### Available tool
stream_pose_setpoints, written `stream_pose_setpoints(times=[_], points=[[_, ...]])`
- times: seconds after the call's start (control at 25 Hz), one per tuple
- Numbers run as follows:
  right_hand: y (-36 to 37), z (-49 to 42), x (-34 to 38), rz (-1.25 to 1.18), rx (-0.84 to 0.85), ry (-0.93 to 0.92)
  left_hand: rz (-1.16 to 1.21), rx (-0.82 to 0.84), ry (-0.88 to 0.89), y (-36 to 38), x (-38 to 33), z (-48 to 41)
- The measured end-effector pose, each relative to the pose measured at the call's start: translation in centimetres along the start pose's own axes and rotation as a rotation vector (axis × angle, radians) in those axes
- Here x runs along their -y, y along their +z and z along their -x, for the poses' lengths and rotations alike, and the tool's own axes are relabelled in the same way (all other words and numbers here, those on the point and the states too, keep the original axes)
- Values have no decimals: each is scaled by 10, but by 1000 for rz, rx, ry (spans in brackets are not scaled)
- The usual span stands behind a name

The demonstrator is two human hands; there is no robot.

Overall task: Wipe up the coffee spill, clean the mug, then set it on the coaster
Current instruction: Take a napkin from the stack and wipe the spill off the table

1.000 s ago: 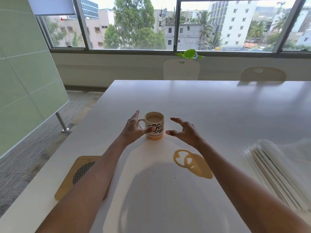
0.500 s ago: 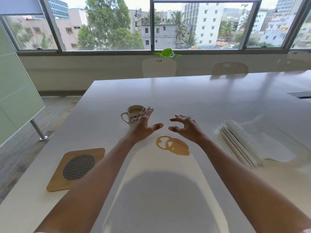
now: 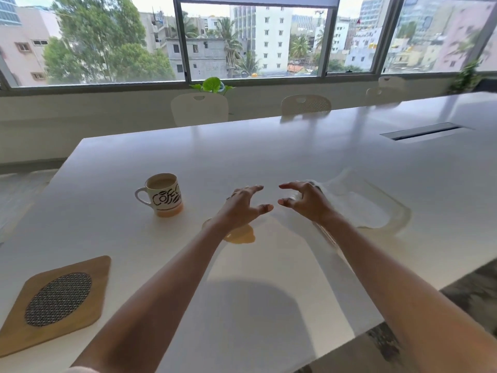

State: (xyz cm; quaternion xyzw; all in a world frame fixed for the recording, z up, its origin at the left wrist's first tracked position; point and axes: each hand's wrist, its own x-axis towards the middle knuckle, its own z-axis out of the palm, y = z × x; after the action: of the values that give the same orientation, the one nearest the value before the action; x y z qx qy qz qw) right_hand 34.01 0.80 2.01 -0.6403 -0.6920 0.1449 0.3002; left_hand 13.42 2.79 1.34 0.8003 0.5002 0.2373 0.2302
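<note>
A white mug [image 3: 164, 195] with black lettering and coffee inside stands upright on the white table [image 3: 269, 146], left of both hands. A tan coffee spill [image 3: 240, 235] lies on the table, partly hidden under my left wrist. My left hand [image 3: 242, 207] hovers above the spill with fingers spread, holding nothing. My right hand [image 3: 306, 201] is beside it, fingers curled and apart, over the near edge of a blurred stack of white napkins [image 3: 360, 208]. The wooden coaster [image 3: 53, 300] with a woven round centre lies at the near left.
Cream chairs [image 3: 199, 109] stand along the table's far side below the windows. A small green plant [image 3: 212, 84] sits on the sill. A dark cable slot [image 3: 422, 131] is set in the table at the far right. The table's near right edge meets patterned carpet [image 3: 470, 292].
Both hands have left the mug and moved right, now past the spill and at the napkins. The view has swung right, so the mug and coaster sit further left.
</note>
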Motion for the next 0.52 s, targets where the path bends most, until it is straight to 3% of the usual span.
stream_pose_setpoints(times=[0.28,0.52], points=[[-47,11,-52,25,-153,197,39,55,51,45,-43,-33],[-57,11,-83,63,-112,281,58,36,35,78,-67,-61]])
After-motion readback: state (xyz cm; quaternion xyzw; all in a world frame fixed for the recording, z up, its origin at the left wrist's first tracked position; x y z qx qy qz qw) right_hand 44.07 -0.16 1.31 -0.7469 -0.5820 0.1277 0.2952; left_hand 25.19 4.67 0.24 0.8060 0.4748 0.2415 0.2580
